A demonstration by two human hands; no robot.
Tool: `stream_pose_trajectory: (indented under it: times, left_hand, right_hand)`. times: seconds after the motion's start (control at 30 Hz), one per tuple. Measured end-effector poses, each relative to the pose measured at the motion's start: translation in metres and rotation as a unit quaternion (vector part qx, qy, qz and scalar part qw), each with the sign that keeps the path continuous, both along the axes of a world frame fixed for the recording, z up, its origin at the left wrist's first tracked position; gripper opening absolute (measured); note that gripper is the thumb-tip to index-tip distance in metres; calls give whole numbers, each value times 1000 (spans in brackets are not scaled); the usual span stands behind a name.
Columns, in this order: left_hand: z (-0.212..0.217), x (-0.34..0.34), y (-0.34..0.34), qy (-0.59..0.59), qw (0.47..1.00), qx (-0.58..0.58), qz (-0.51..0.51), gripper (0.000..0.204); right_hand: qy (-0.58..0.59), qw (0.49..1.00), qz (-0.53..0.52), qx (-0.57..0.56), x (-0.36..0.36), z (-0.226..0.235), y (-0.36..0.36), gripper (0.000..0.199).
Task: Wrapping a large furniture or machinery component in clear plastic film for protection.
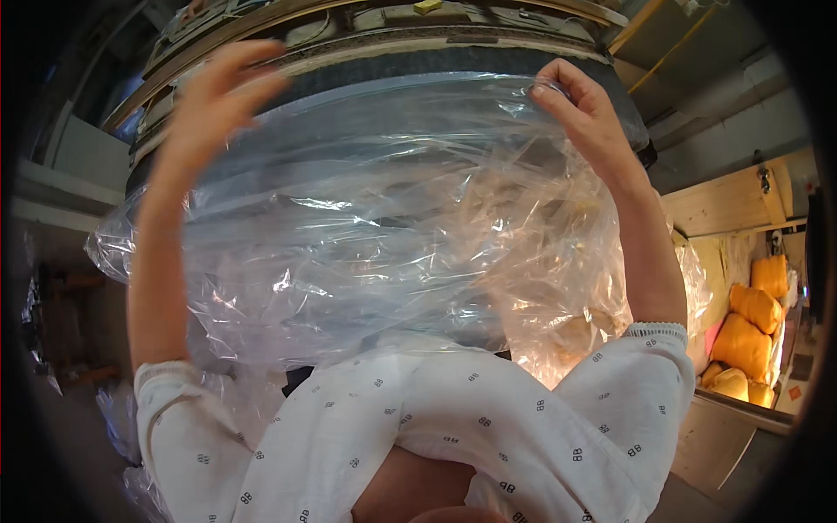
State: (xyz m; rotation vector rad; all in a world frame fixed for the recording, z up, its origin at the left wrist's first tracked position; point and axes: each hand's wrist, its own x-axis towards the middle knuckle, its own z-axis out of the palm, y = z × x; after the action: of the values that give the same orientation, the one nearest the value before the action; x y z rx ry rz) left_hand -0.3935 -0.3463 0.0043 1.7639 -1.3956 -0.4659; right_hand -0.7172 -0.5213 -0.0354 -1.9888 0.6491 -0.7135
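A large clear plastic sheet [349,218], wrinkled and shiny, spreads across a dark work surface [349,84] and hangs down toward my body. At its far right corner my right hand [575,100] pinches the sheet's edge between thumb and fingers. My left hand [228,91] is raised over the far left part of the surface, its fingers stretched out and blurred by motion. Nothing shows between those fingers. The sheet's far edge runs nearly straight between the two hands.
Beyond the dark surface runs a wooden ledge [384,37] with a small yellow block [427,6] on it. Several stuffed orange-yellow sacks [745,336] lie at the right, past a wooden panel [728,199]. More crumpled plastic [118,418] hangs low on the left.
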Motion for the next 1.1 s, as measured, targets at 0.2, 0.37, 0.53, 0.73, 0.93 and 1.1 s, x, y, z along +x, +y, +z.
stream_pose_trajectory:
  times: [0.2,0.37,0.53,0.73,0.93,1.1]
  left_hand:
    - [-52,-117,-67,71,988,-74,-112,20]
    - [-88,-59,-34,124,986,-112,27,18]
    - [-102,81,110,91,959,8,269,24]
    - [-54,289,447,-119,883,50,452,40]
    - [-20,372,507,-326,769,226,502,48]
    - [-75,373,319,-355,852,160,351,50]
  right_hand:
    - [45,994,99,12,-10,27,2,15]
    - [346,916,3,-204,-106,-44,-46,16]
    - [362,898,-36,-247,-102,-106,5,20]
    - [405,879,92,-234,-87,-133,60,10]
    - [404,884,-99,-213,-182,-179,62,12]
    - [764,624,-159,-46,-387,-230,75,17]
